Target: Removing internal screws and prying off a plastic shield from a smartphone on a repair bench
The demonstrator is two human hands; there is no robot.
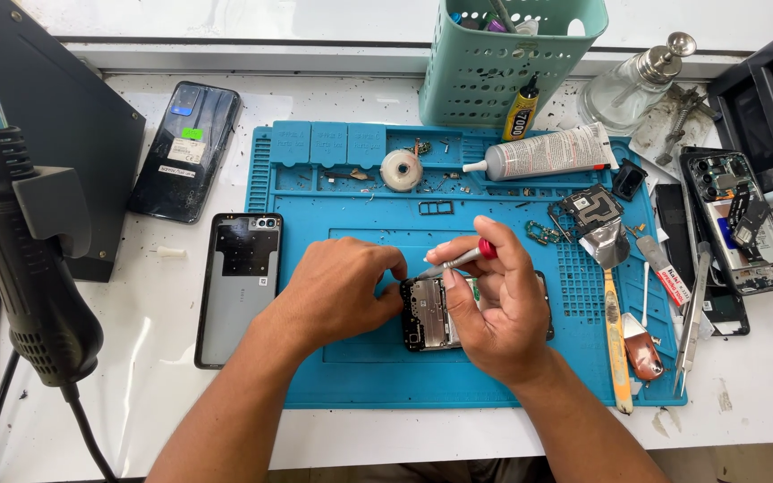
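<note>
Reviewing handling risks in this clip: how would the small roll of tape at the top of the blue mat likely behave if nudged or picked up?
The roll of tape lies flat on its side on the blue mat, so a nudge would probably slide it rather than roll it. It looks small and hollow, so likely light. Tipped on edge, its round shape could let it roll toward the glue tube.

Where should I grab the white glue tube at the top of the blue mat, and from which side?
Grip the glue tube across its wide white body, from above. It lies flat, nozzle pointing left, crimped end right, so the middle gives the fullest hold, apart from the green basket.
</note>
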